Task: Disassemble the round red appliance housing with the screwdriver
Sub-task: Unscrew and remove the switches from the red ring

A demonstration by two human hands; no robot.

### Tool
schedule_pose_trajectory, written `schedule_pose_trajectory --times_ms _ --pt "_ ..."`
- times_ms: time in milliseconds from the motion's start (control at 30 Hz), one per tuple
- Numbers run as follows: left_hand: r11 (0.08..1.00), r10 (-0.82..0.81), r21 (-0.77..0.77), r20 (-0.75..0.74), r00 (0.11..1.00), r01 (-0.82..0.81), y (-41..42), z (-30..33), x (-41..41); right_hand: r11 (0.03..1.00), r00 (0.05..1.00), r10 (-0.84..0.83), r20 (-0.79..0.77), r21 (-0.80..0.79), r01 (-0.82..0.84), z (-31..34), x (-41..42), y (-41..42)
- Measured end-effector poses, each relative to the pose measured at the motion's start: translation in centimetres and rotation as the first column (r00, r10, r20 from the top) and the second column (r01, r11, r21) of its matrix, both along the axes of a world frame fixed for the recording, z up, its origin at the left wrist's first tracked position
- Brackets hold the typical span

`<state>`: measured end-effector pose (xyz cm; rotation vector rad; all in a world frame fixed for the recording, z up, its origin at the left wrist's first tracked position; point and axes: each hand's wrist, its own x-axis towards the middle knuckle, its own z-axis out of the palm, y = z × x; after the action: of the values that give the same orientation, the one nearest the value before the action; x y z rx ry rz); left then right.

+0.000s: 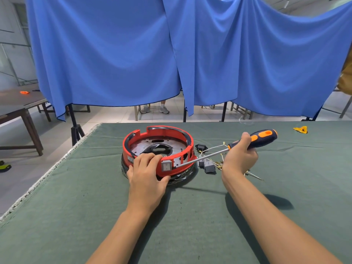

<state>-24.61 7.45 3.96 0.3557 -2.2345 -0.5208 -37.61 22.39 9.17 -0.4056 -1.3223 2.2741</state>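
Two hands are what I see nearest, reaching out from bare forearms over the green cloth-covered worktop (95, 216). My left hand (146, 178) clamps the near rim of the round red appliance housing (158, 149), fingers curled over the top edge and thumb against the outer wall, just left of a grey rocker switch (166, 166) set in that wall. My right hand (240, 157) is wrapped round the screwdriver (247, 143), gripping the lower part of its black-and-orange handle; the metal shaft slants down and leftward, its tip meeting the housing's side just right of the switch. The hands are apart, one on each side of the switch. The housing sits near the middle of the worktop on a dark base ring, open at the top, with a perforated metal plate (144, 145) visible inside. Just right of it lie grey plastic connector blocks (207, 165), a small black part (201, 147) and a scatter of thin brass-coloured pins. Farther right, near the back edge, lies a yellow triangular piece (301, 129). Beyond the worktop hang blue curtains (133, 54); beneath them show a person's shoes (158, 109). Another table (17, 105) stands at far left.
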Motion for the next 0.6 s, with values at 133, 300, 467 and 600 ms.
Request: schedule_pose_trajectory --times_ms 133,300,467,600 --pt "1.000 -0.001 -0.002 0.006 1.000 0.001 0.1 0.1 0.0 0.999 1.000 -0.014 0.025 -0.040 0.015 -0.4 -0.3 -0.1" --pt "1.000 0.002 -0.018 0.001 1.000 -0.002 -0.1 0.1 -0.1 1.000 0.995 0.005 0.097 -0.030 -0.002 -0.7 -1.3 -0.6" --pt "1.000 -0.002 -0.025 0.001 1.000 0.002 -0.2 -0.1 -0.1 0.999 0.986 0.035 0.166 0.020 -0.039 -1.2 -2.3 -1.2" --pt "1.000 -0.003 -0.026 0.005 1.000 0.003 -0.4 -0.1 -0.1 0.995 0.972 0.078 0.221 0.046 -0.090 -1.6 -2.8 -1.7"
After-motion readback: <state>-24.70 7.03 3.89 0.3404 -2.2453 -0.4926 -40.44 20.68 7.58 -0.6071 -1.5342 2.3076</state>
